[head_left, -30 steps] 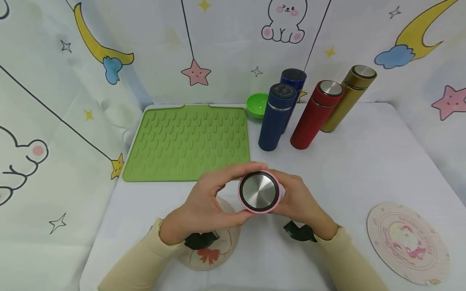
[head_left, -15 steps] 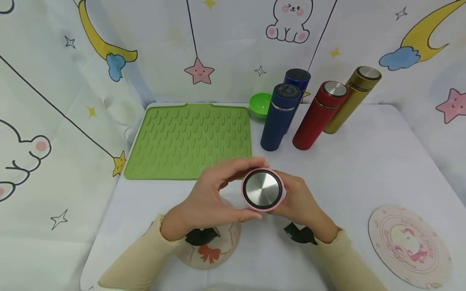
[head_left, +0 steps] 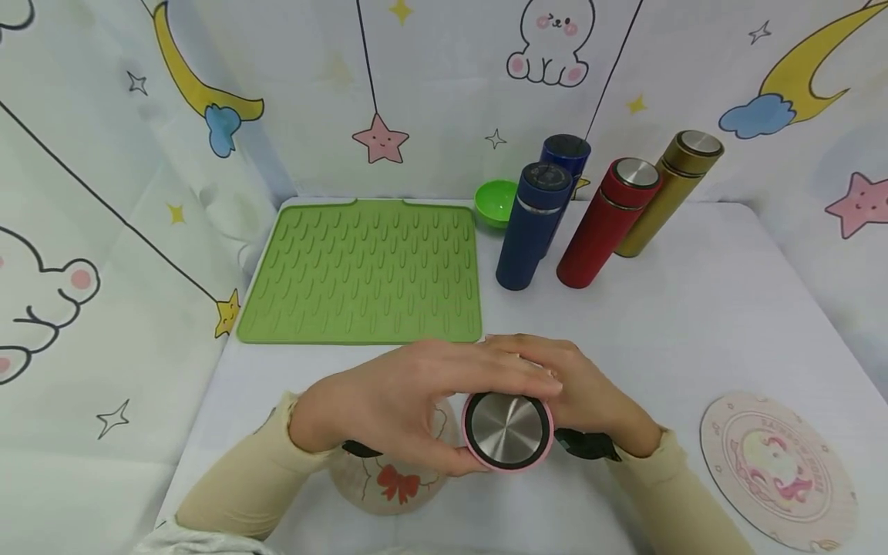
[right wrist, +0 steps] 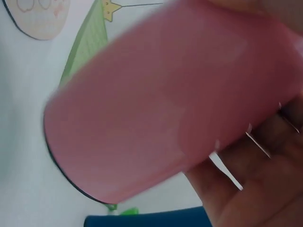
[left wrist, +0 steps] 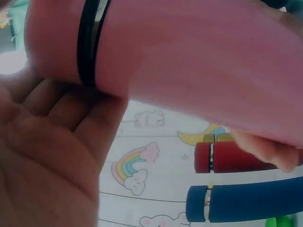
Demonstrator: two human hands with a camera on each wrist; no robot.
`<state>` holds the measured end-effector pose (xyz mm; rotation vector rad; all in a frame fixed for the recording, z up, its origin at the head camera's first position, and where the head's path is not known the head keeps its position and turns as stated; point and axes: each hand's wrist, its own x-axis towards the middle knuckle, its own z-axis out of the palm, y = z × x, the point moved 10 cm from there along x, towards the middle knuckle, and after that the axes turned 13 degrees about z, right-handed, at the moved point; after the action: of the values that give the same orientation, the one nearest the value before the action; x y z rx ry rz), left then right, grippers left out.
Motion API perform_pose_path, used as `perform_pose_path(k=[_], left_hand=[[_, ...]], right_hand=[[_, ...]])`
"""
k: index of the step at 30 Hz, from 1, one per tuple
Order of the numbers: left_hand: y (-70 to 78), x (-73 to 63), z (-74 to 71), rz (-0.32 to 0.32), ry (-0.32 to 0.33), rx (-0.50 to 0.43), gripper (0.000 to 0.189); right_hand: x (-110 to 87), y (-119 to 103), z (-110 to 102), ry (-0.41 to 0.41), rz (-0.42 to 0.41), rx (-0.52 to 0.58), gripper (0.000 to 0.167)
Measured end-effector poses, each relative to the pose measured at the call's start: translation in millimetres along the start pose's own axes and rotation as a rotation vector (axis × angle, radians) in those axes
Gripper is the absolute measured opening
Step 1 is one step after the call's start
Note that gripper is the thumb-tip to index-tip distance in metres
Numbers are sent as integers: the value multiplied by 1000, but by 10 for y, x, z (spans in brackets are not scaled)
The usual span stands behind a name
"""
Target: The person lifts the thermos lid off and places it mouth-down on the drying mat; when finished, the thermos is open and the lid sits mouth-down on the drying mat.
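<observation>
A pink thermos flask (head_left: 509, 432) with a brushed steel disc on its lid and a black rim is held up in front of the person, its top facing the head camera. The left hand (head_left: 402, 401) grips the lid, with the thumb on the near side and the fingers along the far side. Below it, the right hand (head_left: 590, 385) holds the body of the flask. The left wrist view shows the pink lid (left wrist: 54, 42) sitting against the body above a dark band. The flask's lower end (right wrist: 90, 146) appears in the right wrist view, tilted over the table.
A green ridged mat (head_left: 368, 270) lies at the back left. Behind the hands stand two blue flasks (head_left: 523, 239), a red flask (head_left: 603, 231) and a gold flask (head_left: 666, 193), near a green bowl (head_left: 494, 203). Round mats (head_left: 777, 470) (head_left: 388, 493) lie at right and under the left arm.
The flask's top has come nearer to the person. The left hand has turned, so its fingers now reach across the far edge of the lid; the right hand has shifted slightly.
</observation>
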<state>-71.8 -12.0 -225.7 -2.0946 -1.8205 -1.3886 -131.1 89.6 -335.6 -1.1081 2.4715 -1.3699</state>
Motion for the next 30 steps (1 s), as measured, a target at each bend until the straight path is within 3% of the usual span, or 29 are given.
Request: perform_pose_path(k=[2,5,9,11,14,16,20,23,27,30], left_hand=[[-20,-21,-61,3,93,44,63],[-66,-72,-171,-5,272,119,67],[-178,-205,-280,-96,509,210,75],[-230,-275,-301,-146,589,232,78],[-273,-330,-304,-185,626,242,82],[-281,-320,-303,-181,602,230,85],[-286,-243,-275,-164,474,165,95],[-269,-169,-200,-145,340,97,95],[-210,-100,-10,-119,108,22,86],[-134,-91,111,-83,-38,-8,79]], right_hand=[[-14,20,-64,79,-8,-6,64],[-54,54,-178,267,-8,-35,66],[-105,76,-272,521,29,-100,68],[-116,84,-277,589,49,-122,70],[-112,113,-262,604,75,-135,79],[-103,148,-249,569,86,-124,81],[-91,240,-216,445,120,-70,79],[-70,268,-149,314,111,-15,74],[-22,217,2,128,50,27,66],[-9,154,73,60,-2,14,58]])
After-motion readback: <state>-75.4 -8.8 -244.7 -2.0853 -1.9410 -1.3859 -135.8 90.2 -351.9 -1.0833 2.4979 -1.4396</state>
